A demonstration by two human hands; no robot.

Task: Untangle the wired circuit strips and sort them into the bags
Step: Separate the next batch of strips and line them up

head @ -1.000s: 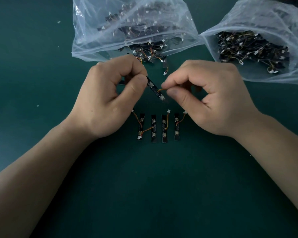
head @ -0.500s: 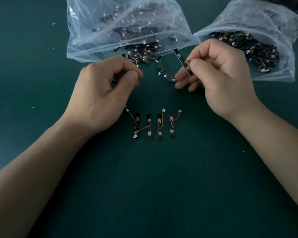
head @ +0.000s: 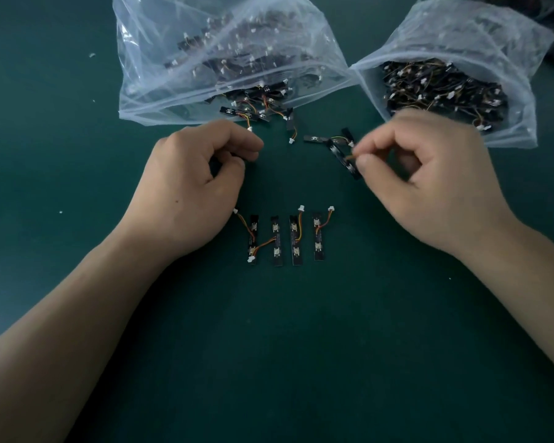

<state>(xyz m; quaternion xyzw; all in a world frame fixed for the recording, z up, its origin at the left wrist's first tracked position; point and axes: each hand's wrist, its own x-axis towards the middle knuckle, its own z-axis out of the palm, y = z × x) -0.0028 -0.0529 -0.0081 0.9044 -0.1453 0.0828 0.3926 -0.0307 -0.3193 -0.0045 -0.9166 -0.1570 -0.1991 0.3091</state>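
My left hand (head: 192,187) is curled around a dark circuit strip (head: 216,164), which is mostly hidden in the fingers. My right hand (head: 429,183) pinches the wire of another black circuit strip (head: 344,158), which hangs tilted just above the green table. Several untangled strips (head: 296,239) lie side by side in a row between my wrists, each with a red-and-yellow wire and a white plug. A clear bag (head: 173,100) at the back left spills tangled strips (head: 256,108) from its mouth. A second clear bag (head: 522,100) at the back right holds a heap of strips.
Two loose strips (head: 290,123) (head: 314,138) lie on the green table (head: 285,346) between the bag mouths and my hands. Small white specks (head: 92,55) dot the table at the far left.
The two hands have drawn apart. My right hand took one strip away from the left, carried it toward the right bag, then brought it lower and nearer to me.
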